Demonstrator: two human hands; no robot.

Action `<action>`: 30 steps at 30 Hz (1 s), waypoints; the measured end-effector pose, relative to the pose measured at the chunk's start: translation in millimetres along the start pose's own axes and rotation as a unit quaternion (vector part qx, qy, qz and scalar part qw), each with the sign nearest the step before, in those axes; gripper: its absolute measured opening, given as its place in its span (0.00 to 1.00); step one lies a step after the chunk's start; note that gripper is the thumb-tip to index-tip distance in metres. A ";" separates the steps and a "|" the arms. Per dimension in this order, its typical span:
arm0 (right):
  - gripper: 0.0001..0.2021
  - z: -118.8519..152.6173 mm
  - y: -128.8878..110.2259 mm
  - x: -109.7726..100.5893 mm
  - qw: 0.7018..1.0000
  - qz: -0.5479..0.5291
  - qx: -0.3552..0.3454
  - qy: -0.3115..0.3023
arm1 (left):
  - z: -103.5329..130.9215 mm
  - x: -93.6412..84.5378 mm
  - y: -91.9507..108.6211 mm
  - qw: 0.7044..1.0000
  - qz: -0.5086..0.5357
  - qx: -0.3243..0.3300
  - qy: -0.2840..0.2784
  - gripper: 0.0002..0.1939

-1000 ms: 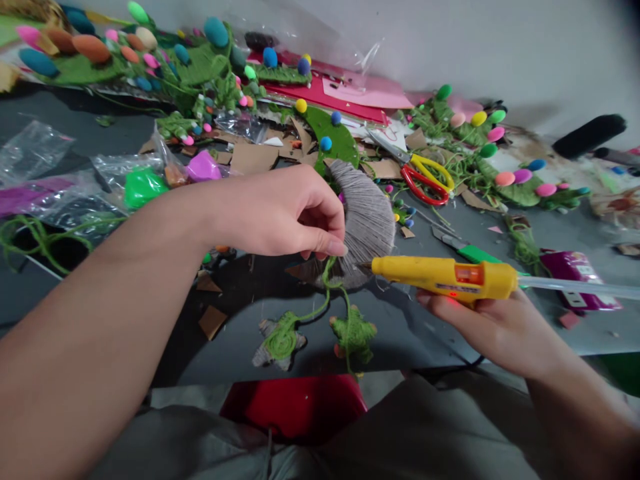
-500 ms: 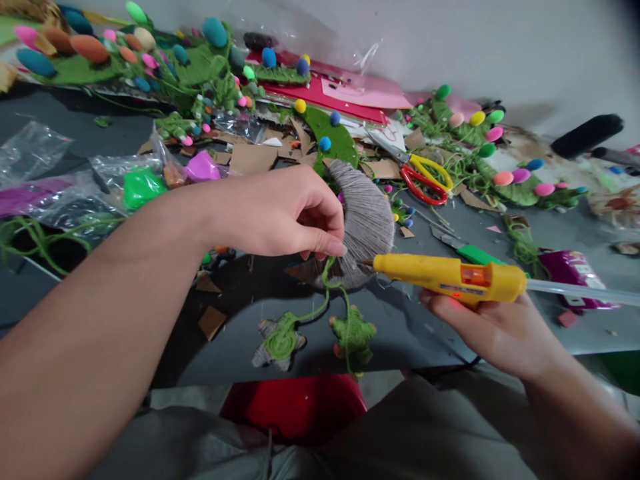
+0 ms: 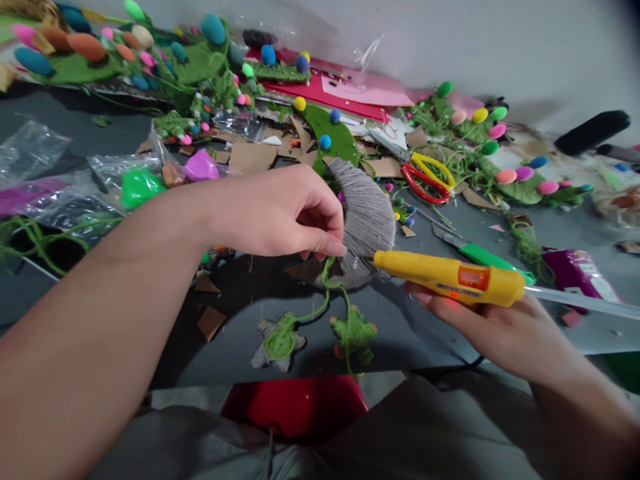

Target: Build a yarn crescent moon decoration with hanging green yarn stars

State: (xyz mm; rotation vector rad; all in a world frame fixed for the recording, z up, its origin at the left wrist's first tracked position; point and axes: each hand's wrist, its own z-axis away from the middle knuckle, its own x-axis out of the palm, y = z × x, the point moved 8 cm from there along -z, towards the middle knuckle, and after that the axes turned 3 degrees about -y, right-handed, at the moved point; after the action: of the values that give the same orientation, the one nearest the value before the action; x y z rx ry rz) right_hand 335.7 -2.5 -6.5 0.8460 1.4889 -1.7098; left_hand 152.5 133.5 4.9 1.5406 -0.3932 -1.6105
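A grey yarn-wrapped crescent (image 3: 373, 213) lies on the dark table in front of me. My left hand (image 3: 280, 213) reaches over it, thumb and fingertips pinched on green yarn (image 3: 327, 275) at its lower part. From there the strands run down to two yarn-wrapped stars, one grey and green (image 3: 281, 339), the other green (image 3: 354, 333). My right hand (image 3: 500, 333) grips a yellow glue gun (image 3: 440, 275) from below, a red light glowing on its side. Its nozzle is at the crescent's surface, just right of my left fingertips; whether it touches I cannot tell.
Scissors (image 3: 429, 177) and a green utility knife (image 3: 487, 257) lie beyond the glue gun. Cardboard scraps (image 3: 253, 159), plastic bags (image 3: 37, 150) and green yarn pieces with colored balls (image 3: 200, 67) crowd the back. A purple packet (image 3: 580, 273) sits at right.
My right hand's thumb has shifted slightly left under the glue gun, and the gun's rear has dipped a little. My left hand, the crescent and the stars stay put.
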 end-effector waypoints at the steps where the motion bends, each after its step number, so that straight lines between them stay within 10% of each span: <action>1: 0.14 0.0 0.0 0.5 1.000 -0.005 0.000 -0.006 | 0.0 0.0 0.1 1.000 -0.001 0.001 0.000 0.11; 30: 0.28 4.5 25.3 12.9 0.997 -0.008 0.071 -0.019 | 0.0 -0.8 -1.4 1.000 -0.013 -0.011 0.000 0.11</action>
State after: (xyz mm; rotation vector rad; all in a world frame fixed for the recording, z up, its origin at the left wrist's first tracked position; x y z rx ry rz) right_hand 350.0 -10.4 -30.1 0.8714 1.3647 -1.8512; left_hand 151.9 134.9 4.4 1.5357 -0.3556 -1.6305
